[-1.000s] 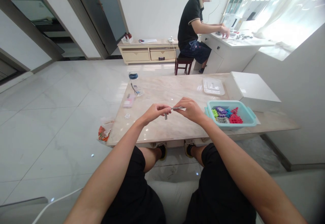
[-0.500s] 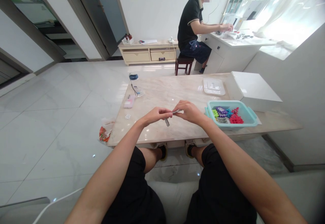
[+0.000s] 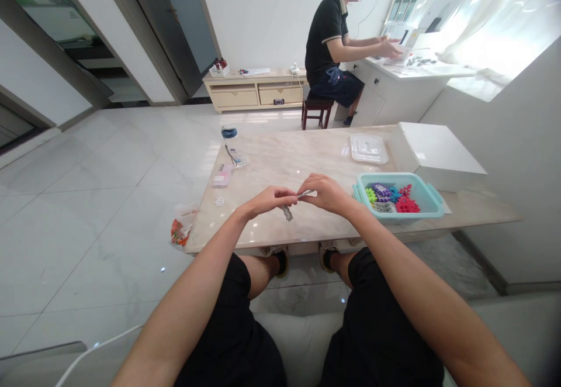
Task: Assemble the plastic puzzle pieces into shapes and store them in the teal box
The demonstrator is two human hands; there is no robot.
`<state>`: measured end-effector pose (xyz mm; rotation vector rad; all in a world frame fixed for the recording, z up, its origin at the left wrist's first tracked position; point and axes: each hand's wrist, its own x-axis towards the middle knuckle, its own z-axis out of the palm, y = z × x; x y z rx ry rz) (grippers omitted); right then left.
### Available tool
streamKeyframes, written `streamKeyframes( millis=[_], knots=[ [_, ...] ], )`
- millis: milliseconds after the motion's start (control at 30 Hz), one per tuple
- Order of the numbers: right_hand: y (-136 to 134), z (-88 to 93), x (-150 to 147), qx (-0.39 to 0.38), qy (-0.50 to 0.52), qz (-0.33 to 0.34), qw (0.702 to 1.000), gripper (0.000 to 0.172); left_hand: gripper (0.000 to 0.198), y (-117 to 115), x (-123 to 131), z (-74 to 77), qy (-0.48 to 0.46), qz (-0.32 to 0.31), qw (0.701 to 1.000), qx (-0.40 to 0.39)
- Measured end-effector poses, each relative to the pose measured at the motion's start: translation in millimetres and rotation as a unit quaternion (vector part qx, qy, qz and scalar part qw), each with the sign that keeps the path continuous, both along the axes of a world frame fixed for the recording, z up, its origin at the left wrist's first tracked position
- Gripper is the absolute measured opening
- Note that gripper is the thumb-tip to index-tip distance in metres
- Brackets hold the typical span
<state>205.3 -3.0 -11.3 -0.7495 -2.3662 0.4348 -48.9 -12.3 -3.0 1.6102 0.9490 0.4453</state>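
Observation:
Over the near middle of the marble-topped table [image 3: 280, 153], my left hand [image 3: 270, 197] and my right hand [image 3: 324, 189] meet at the fingertips. A small grey knobbly plastic piece [image 3: 287, 214] hangs below the fingers of my left hand, which are closed on it. Between the thumb and fingers of my right hand is a thin grey plastic piece [image 3: 307, 193]. Whether the two grey pieces are joined is hidden by my fingers. To the right stands a light-blue basket [image 3: 394, 217] with red, purple, blue, green and grey plastic pieces in it.
A clear bottle with a blue lid [image 3: 229, 132], a pink packet [image 3: 222, 176] and a small white piece [image 3: 220, 202] lie at the table's left. A clear lid [image 3: 369, 148] and a white box [image 3: 442, 147] are at the back right. Another person [image 3: 328, 36] sits beyond, at a white desk.
My hands stay almost in place, and the hanging grey piece has shifted slightly down and left. The other person's hands have moved a little at the desk.

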Motion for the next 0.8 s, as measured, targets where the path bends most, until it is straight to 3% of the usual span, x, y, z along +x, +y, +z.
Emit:
streamKeyframes(
  millis=[433, 800],
  knots=[
    [1.4, -3.6, -2.9, 0.000, 0.007, 0.017, 1.000, 0.013, 0.053, -1.2, 0.8, -3.0, -0.012, -0.012, 1.000, 0.013],
    [-0.7, 4.6, -7.0, 0.003, 0.001, -0.011, 1.000, 0.016, 0.055, -1.2, 0.5, -4.2, -0.007, 0.035, 0.999, 0.036]
  ],
)
